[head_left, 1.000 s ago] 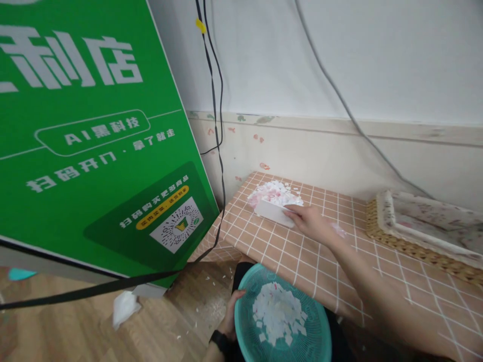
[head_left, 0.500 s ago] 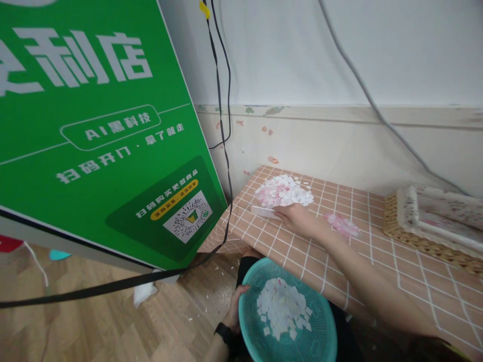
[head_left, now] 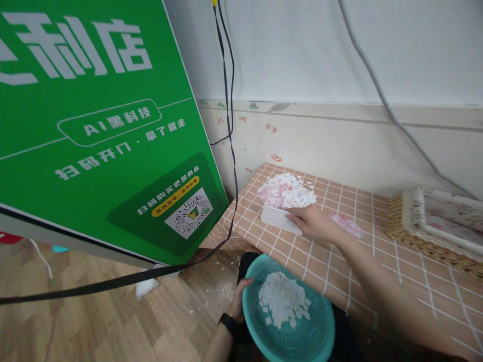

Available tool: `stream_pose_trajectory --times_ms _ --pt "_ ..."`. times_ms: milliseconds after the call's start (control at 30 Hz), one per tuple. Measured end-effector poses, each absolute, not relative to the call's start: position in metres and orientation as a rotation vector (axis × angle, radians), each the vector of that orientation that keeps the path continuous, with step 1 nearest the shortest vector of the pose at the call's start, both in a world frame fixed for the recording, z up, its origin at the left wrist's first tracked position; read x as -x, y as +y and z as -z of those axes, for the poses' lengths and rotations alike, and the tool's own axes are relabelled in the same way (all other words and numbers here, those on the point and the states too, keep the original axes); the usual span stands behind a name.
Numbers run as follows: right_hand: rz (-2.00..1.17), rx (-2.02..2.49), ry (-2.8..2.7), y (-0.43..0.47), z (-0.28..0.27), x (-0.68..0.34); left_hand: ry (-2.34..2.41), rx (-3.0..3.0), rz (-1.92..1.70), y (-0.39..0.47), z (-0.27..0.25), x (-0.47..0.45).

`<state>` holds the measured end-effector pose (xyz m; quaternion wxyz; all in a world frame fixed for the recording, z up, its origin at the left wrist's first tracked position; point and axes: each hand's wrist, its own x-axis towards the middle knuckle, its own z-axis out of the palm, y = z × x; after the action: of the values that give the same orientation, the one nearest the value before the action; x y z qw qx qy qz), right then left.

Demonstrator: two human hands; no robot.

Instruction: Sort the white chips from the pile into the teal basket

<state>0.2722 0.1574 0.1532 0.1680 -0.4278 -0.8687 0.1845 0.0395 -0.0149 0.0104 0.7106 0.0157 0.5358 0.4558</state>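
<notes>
My right hand grips a flat white card by its right end, over the checked tabletop. Just behind the card lies a heap of small white and pink paper pieces. Below the table edge my left hand is closed on the left rim of a round teal plastic basket. White paper bits lie piled inside that basket, which rests against my dark-clothed legs. The fingers under the rim are hidden.
A smaller pink pile lies right of my hand on the brown checked tablecloth. At the right stands a wicker basket with a cloth lining. A large green sign panel fills the left, with a black strap crossing before it.
The card has turned so that more of its flat face shows, and my right hand has shifted slightly right and down in the picture. My left hand still holds the basket.
</notes>
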Motion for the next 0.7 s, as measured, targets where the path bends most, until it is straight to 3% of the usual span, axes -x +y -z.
stream_pose_trajectory --times_ms 700 --pt "-0.669 1.420 -2.107 0.133 -0.144 -0.282 0.982 -0.007 -0.872 -0.006 0.020 -0.036"
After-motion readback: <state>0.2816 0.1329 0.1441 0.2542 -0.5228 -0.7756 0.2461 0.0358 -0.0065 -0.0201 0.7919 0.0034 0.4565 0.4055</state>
